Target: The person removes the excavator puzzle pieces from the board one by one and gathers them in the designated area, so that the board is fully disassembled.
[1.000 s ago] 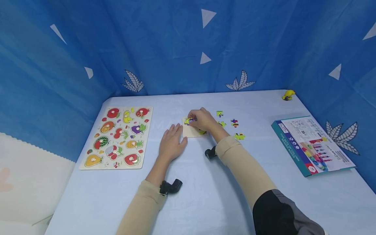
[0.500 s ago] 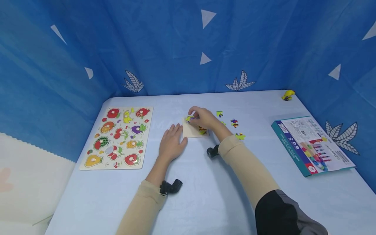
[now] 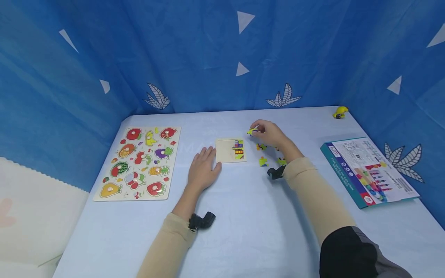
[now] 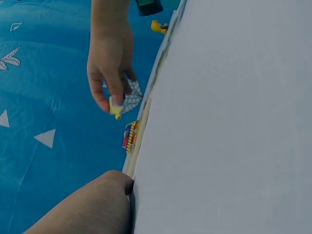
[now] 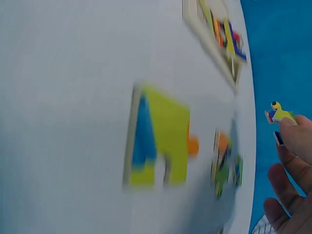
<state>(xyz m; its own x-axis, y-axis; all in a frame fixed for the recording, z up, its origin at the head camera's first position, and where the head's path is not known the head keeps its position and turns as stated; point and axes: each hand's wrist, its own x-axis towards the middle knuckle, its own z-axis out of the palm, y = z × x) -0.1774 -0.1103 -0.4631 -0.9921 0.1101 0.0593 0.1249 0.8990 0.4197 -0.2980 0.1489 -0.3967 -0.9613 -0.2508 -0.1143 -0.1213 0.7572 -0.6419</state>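
1. Blue fabric [image 3: 194, 50], softly creased, walls in the scene across the top of the frame and down its left and right sides.
2. Pale triangles [image 3: 245, 21] dot the cloth at upper centre, upper left and upper right.
3. Outlined leaf prints [image 3: 157, 95] line the fabric's lower edge left and right of centre, with another at the right of the frame.
4. A pale, bluish-white tabletop [image 3: 229, 247] spreads from mid-frame to the bottom edge.
5. At lower left, a cream sheet [image 3: 34, 200] with a scalloped border bears a faint pink shape [image 3: 6, 212].
6. Soft light leaves a blurred shadow [image 3: 290, 220] on the tabletop, lower right of centre.
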